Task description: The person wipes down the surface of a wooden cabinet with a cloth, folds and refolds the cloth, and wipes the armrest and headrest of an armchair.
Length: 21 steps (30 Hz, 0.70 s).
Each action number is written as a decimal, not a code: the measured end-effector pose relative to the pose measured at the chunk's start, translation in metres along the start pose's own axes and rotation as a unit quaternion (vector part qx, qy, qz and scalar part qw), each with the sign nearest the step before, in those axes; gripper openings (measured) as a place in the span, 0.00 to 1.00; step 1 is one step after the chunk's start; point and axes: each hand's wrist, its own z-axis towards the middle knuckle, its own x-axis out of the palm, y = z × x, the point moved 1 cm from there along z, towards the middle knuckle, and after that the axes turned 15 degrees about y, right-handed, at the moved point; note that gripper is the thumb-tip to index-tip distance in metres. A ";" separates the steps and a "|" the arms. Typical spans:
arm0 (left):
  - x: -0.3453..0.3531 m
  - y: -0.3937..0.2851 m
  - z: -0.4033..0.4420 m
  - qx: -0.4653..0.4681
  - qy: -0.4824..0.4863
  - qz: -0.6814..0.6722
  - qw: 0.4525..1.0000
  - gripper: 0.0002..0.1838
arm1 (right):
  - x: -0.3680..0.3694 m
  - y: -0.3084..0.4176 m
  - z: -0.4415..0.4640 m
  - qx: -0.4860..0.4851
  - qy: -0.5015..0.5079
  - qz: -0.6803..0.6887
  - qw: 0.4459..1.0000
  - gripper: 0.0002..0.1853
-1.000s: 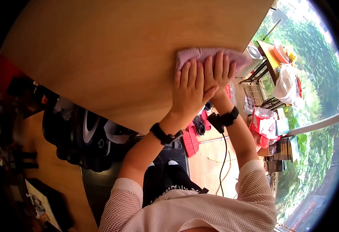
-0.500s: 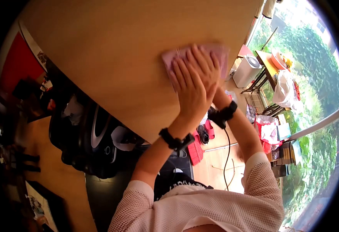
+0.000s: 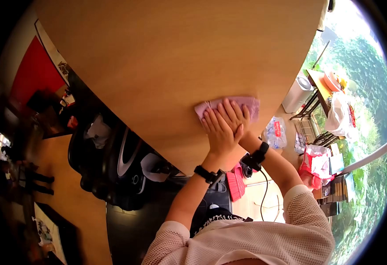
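A folded pink cloth point(image 3: 205, 107) lies on a broad, smooth wooden surface point(image 3: 180, 57), close to its near edge. My left hand point(image 3: 221, 134) rests flat on the cloth, fingers stretched out. Beside and partly under it, my right hand point(image 3: 237, 118) also presses flat on the cloth with fingers extended. The two hands overlap at the thumb side, hiding part of the cloth. Each wrist wears a black band, and a cable point(image 3: 262, 194) hangs by the right one.
Below the surface on the left stands a bulky black chair-like object point(image 3: 109, 163). A red dustpan point(image 3: 236, 185) and shoes are on the floor below my hands. To the right are a white appliance point(image 3: 297, 93), a small table point(image 3: 319, 81), and bags point(image 3: 315, 161) near a window.
Both hands and the cloth have slid towards me, nearer the surface's near edge. The camera view has shifted somewhat, and a clear plastic bag shows more fully on the right.
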 end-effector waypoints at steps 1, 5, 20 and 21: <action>0.019 0.002 -0.025 -0.014 0.037 -0.025 0.999 0.56 | 0.013 0.007 -0.026 -0.021 0.037 0.012 0.999 0.25; 0.079 0.013 -0.104 -0.053 0.135 -0.060 0.988 0.51 | 0.052 0.025 -0.095 -0.122 0.244 0.082 0.958 0.27; -0.016 0.126 -0.094 -0.286 -0.033 -0.317 0.904 0.48 | 0.052 0.151 0.057 -0.334 0.281 0.485 0.758 0.34; -0.022 0.143 -0.097 -0.285 -0.034 -0.321 0.902 0.47 | 0.054 0.169 0.064 -0.345 0.261 0.389 0.813 0.34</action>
